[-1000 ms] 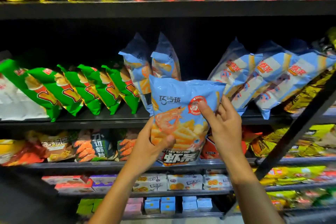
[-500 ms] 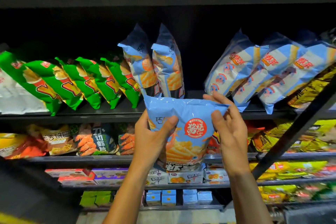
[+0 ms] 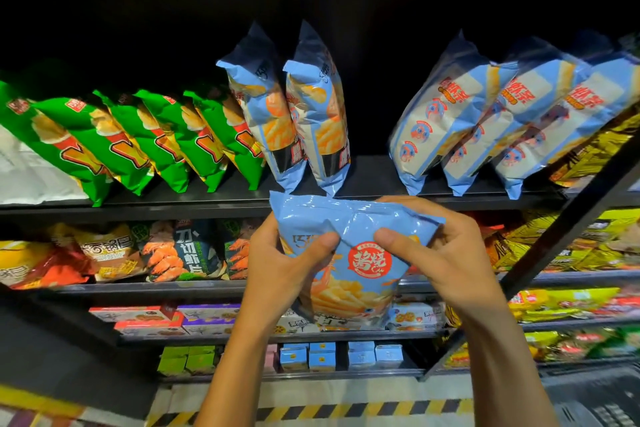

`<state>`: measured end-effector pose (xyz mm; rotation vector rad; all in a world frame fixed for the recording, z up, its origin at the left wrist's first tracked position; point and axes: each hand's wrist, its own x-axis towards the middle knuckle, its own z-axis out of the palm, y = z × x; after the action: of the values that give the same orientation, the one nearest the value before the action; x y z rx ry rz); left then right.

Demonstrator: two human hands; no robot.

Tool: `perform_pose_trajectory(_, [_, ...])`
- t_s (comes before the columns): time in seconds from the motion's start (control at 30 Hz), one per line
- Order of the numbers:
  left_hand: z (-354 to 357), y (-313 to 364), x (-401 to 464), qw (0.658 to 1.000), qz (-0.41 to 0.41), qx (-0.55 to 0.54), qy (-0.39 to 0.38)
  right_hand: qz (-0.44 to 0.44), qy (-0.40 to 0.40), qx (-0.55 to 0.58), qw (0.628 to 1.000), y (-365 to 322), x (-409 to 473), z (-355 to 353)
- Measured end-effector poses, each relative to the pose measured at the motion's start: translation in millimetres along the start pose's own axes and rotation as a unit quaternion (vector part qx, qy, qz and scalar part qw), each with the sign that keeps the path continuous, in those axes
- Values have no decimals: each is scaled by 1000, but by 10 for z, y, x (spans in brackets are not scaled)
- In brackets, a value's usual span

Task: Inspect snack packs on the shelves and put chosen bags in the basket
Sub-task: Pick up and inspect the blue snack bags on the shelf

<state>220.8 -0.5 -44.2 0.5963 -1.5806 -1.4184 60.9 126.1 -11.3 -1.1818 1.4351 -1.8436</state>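
A light blue shrimp-stick bag (image 3: 349,274) with a red round logo hangs in front of the shelves, held by both hands. My left hand (image 3: 280,270) grips its left side, thumb pressed on the front. My right hand (image 3: 446,260) grips its right side and top corner, thumb on the front near the logo. Two matching blue bags (image 3: 294,114) stand upright on the middle shelf (image 3: 374,180) just above. The dark basket (image 3: 602,395) shows at the bottom right corner.
Green chip bags (image 3: 138,139) lean at the left of the middle shelf, pale blue bags (image 3: 502,121) at its right. Lower shelves hold shrimp snacks (image 3: 180,250), boxed biscuits and small cartons. A black diagonal frame bar (image 3: 571,218) crosses at right. Hazard tape (image 3: 311,412) marks the floor.
The bag has come down and toward me, away from the middle shelf. My left hand moved up its side, and my right hand now wraps the top right corner.
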Motion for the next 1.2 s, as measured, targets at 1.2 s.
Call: perform_pose_trajectory(1.2, [-38,96,14,983,58,-147,-92,-103,-36,-44,993,146,-19,-80])
